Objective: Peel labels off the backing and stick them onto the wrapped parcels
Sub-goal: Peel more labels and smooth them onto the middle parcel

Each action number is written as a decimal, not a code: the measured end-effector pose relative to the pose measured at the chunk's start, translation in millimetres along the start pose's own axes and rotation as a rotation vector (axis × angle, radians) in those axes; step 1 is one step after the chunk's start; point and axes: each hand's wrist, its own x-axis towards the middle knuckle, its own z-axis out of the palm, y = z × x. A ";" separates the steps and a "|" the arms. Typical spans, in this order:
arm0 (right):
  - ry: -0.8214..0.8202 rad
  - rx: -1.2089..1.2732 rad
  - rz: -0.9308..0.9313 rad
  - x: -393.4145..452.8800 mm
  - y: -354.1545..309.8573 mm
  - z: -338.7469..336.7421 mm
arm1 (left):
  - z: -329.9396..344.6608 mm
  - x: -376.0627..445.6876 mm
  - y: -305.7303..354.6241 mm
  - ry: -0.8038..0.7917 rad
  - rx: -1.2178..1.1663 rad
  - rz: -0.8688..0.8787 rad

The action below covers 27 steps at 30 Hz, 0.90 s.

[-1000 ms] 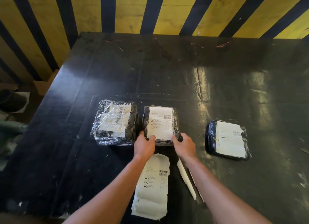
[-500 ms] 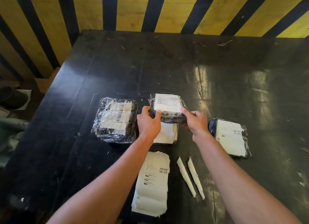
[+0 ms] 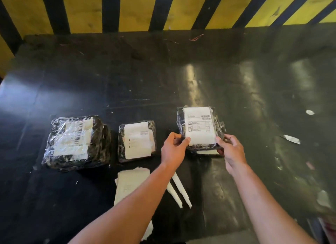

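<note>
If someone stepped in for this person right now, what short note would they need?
Left hand and right hand both grip the labelled parcel, held over another parcel at the right, of which only a white edge shows.
Middle parcel and left parcel lie on the table, both with labels.
Label stack and two peeled strips lie near the front.
Left: set this parcel down; peel and stick more labels if any parcels remain unlabelled.

Four wrapped parcels on the worktop (image 3: 127, 76): a big one (image 3: 76, 141) far left, a smaller one (image 3: 137, 141) beside it, one held up (image 3: 199, 127) over a fourth (image 3: 207, 152) that peeks out beneath. One label stack (image 3: 130, 182). Two backing strips (image 3: 179, 192). Two hands: left hand (image 3: 173, 151), right hand (image 3: 231, 151).
</note>
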 end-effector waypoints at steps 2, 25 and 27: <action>0.020 0.017 0.012 9.2 6.0 -18.2 | 19.1 1.2 -2.8 -0.056 0.018 -0.022; -0.273 -0.627 -0.476 -141.8 103.3 55.7 | -168.3 -96.2 -126.4 0.411 0.277 -0.029; -0.373 -0.650 -0.346 -158.8 119.8 75.5 | -186.3 -107.1 -147.4 0.478 0.284 -0.100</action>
